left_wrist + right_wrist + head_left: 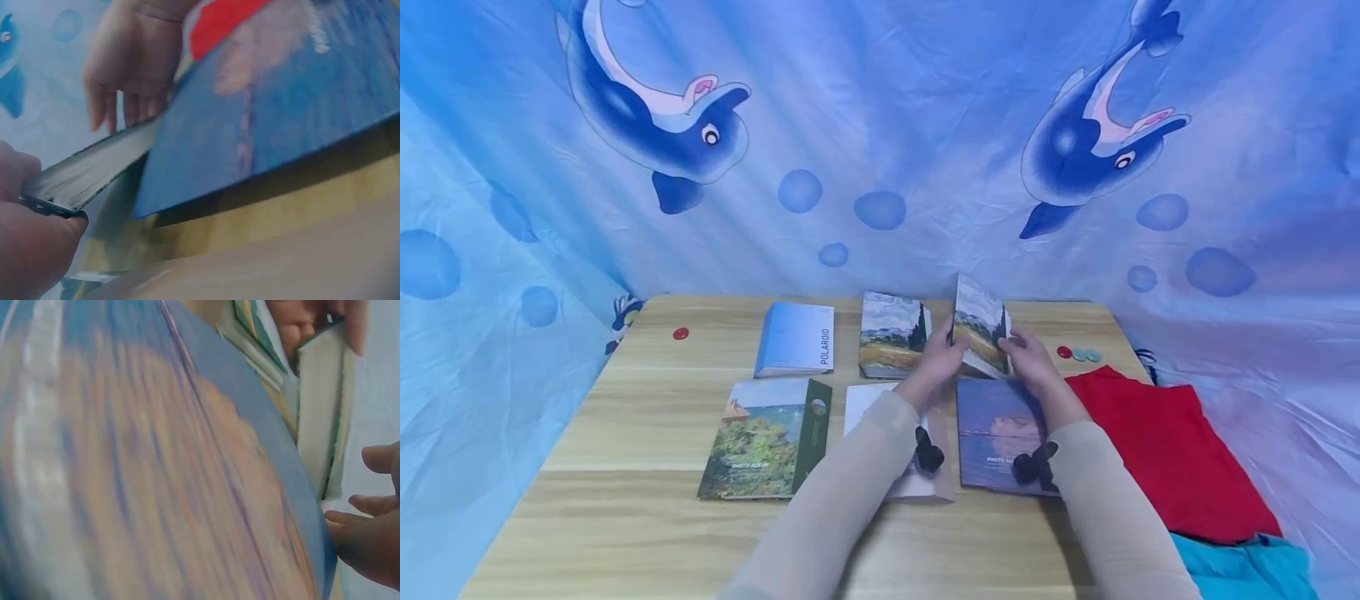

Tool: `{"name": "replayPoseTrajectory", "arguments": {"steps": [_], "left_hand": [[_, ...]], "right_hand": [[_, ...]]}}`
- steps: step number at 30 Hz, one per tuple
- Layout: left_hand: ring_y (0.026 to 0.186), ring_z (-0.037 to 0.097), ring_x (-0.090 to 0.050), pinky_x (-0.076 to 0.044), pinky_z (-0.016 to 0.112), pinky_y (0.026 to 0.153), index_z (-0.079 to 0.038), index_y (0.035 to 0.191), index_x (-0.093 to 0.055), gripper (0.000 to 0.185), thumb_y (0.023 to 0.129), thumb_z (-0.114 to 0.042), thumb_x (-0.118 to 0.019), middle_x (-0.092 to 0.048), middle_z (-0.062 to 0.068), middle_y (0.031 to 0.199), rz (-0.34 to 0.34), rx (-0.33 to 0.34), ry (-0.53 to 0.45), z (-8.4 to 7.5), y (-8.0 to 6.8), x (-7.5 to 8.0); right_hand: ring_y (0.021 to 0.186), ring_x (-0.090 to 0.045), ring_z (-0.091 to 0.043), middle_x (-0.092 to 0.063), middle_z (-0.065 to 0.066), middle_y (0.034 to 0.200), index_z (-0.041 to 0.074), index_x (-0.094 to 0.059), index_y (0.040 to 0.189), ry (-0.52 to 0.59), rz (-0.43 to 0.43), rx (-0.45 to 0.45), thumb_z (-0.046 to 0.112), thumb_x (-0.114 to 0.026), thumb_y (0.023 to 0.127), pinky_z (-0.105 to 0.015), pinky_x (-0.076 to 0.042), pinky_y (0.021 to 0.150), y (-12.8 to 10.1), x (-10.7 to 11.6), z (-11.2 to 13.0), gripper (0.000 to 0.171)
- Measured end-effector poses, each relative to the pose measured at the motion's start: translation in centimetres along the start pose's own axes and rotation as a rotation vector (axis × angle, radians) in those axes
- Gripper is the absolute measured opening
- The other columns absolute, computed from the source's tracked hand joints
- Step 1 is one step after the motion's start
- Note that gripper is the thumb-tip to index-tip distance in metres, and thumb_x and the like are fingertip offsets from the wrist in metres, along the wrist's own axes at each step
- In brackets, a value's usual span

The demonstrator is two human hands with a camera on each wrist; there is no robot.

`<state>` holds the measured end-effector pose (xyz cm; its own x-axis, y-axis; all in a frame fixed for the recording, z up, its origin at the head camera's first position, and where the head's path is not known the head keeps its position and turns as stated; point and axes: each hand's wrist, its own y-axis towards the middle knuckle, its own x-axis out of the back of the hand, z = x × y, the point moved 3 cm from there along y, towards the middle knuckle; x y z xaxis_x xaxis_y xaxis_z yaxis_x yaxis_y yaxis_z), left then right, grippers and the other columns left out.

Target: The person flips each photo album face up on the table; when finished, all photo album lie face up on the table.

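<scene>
A photo album with a painted wheat-field and cypress cover [981, 327] is tilted up at the back of the table. My left hand [938, 358] grips it by its left edge, thumb on one cover in the left wrist view, where its page block [94, 167] shows. Beside the right edge is my right hand [1032, 365], its fingers loosely extended and spread; the right wrist view has these fingers [369, 512] close to the album's lower end. Below both hands lies a purple-blue photo album [996, 417], partly covered by the right wrist.
A matching landscape album [887, 325] and a blue Polaroid album [796, 335] sit to the left. In front are a green garden-picture album [760, 437] and a pale one [863, 402]. Small discs [1064, 352], red cloth [1172, 458] and teal cloth [1243, 571] lie at right.
</scene>
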<state>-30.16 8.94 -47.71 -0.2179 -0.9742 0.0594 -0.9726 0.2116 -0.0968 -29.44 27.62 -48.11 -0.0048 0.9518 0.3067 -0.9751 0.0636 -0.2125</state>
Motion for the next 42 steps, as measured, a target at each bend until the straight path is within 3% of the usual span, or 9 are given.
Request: {"name": "replayPoseTrajectory", "arguments": {"steps": [3,7,12,16,25,31,37,42], "left_hand": [[0.153,0.029,-0.019,-0.021,0.044,0.123,-0.012,0.163,-0.016,0.07,0.106,-0.026,-0.054,-0.02,0.013,0.167,0.055,0.067,0.015,0.8,-0.4,-0.6],[0.153,0.03,-0.017,-0.021,0.044,0.123,-0.009,0.163,-0.014,0.071,0.105,-0.016,-0.054,-0.017,0.013,0.168,0.091,0.101,0.04,1.4,-0.7,-0.8],[0.153,0.029,-0.019,-0.026,0.044,0.121,-0.011,0.163,-0.012,0.082,0.096,-0.004,-0.059,-0.017,0.012,0.168,0.114,0.107,-0.067,1.1,-0.6,-0.6],[0.153,0.028,-0.019,-0.025,0.044,0.121,-0.012,0.164,-0.01,0.084,0.097,-0.007,-0.061,-0.017,0.011,0.168,0.1,0.111,-0.123,0.6,-0.8,0.1],[0.149,0.028,-0.031,-0.032,0.044,0.119,-0.013,0.164,-0.013,0.078,0.104,-0.038,-0.056,-0.028,0.006,0.165,0.021,0.025,0.065,-0.5,-2.0,4.0],[0.149,0.032,-0.029,-0.028,0.048,0.121,-0.015,0.163,-0.021,0.073,0.104,-0.047,-0.05,-0.028,0.011,0.165,0.032,-0.094,0.356,-0.9,-3.2,6.5],[0.153,0.031,-0.019,-0.018,0.05,0.123,-0.015,0.163,-0.019,0.072,0.105,-0.047,-0.047,-0.019,0.013,0.168,0.076,-0.191,0.518,-0.8,-5.2,8.1],[0.153,0.031,-0.017,-0.017,0.052,0.123,-0.016,0.163,-0.021,0.074,0.104,-0.053,-0.046,-0.018,0.013,0.168,0.061,-0.206,0.566,-0.8,-7.4,9.4]], "right_hand": [[0.149,-0.021,-0.044,-0.023,-0.032,0.16,-0.004,-0.017,0.159,-0.02,0.01,-0.01,0.024,-0.047,0.108,-0.055,-0.023,0.121,0.0,0.7,-0.4,0.066],[0.151,-0.018,-0.043,-0.018,-0.029,0.163,-0.002,-0.013,0.16,-0.054,0.025,-0.031,0.027,-0.046,0.108,-0.056,-0.021,0.122,-0.1,1.4,-0.8,0.068],[0.152,-0.015,-0.041,-0.016,-0.026,0.165,0.0,-0.012,0.161,-0.072,0.013,-0.048,0.03,-0.045,0.109,-0.056,-0.019,0.122,-0.2,1.9,-1.0,0.069],[0.152,-0.016,-0.041,-0.018,-0.026,0.165,0.001,-0.015,0.161,-0.096,-0.005,-0.042,0.032,-0.046,0.108,-0.057,-0.019,0.122,-0.4,1.9,-0.8,0.069],[0.152,-0.016,-0.04,-0.019,-0.024,0.165,0.003,-0.019,0.161,-0.134,-0.05,0.016,0.035,-0.048,0.107,-0.058,-0.019,0.122,-1.8,1.4,0.6,0.069],[0.151,-0.024,-0.037,-0.028,-0.022,0.162,0.003,-0.027,0.159,-0.103,-0.085,0.103,0.039,-0.053,0.106,-0.054,-0.024,0.121,-3.3,0.4,1.5,0.069],[0.147,-0.032,-0.034,-0.037,-0.02,0.158,0.001,-0.032,0.157,0.001,-0.125,0.134,0.035,-0.052,0.106,-0.046,-0.027,0.122,-5.3,-2.1,2.1,0.064],[0.145,-0.037,-0.034,-0.043,-0.021,0.154,0.001,-0.037,0.153,0.076,-0.123,0.151,0.027,-0.054,0.106,-0.047,-0.031,0.12,-7.2,-5.0,2.5,0.056]]}}
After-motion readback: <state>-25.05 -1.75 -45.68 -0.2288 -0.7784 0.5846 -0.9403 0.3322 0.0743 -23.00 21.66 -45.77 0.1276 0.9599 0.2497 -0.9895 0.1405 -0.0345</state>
